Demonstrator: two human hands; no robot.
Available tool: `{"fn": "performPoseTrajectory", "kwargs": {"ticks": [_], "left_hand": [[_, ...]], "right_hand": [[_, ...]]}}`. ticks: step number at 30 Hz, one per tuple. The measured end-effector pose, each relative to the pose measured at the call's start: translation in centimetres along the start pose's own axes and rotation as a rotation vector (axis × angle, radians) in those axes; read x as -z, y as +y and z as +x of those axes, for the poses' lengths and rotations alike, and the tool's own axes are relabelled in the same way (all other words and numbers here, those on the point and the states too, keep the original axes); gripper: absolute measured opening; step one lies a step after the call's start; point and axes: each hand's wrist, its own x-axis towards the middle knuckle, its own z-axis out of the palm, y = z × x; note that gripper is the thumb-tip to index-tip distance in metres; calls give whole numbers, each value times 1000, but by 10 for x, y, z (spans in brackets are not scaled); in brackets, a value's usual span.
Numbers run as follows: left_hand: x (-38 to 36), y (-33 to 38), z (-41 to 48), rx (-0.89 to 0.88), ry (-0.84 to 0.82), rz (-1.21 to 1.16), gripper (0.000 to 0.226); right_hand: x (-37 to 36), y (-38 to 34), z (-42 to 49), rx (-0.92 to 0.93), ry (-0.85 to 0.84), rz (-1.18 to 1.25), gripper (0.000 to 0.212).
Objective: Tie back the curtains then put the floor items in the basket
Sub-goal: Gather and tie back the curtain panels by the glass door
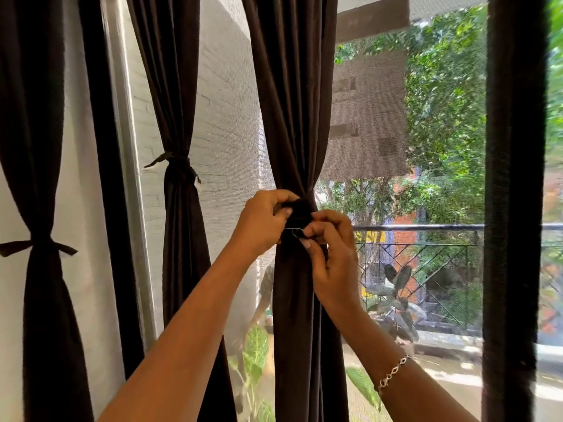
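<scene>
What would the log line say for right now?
step: tying middle curtain | left hand: grips tie-back | right hand: pinches tie-back end | far-left curtain, next curtain: tied

Three curtains hang in a row before the window (426, 147): the left curtain (42, 300), the next curtain (182, 239), and the middle curtain (304, 330) right of both.

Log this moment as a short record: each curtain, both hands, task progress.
far-left curtain: tied
second curtain: tied
third curtain: gathered, tie band being fastened
right curtain: hangs straight, no tie visible
left hand: grips tie band
right hand: pinches tie band
basket, floor items: not in view
</scene>
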Motion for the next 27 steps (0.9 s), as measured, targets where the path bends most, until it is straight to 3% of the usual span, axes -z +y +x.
{"fn": "performPoseTrajectory", "kwargs": {"ticks": [9,14,19,22,25,27], "left_hand": [[3,-3,-2,26,-134,22,47],[-6,1,-7,-29,-52,27,32],[-14,-10,-13,-277,108,594,19],[-19,-10,-16,-391,237,694,17],[-20,-8,-17,-518,374,740,35],[-18,-12,-15,-629,453,905,34]], "right_hand": [[18,7,52,135,-159,-48,14],[15,4,77,116,-237,-134,15],[14,5,89,-36,-331,-129,10],[14,4,94,-84,-342,-157,8],[13,1,101,-142,-363,-143,6],[14,-1,105,-163,-388,-126,3]]}}
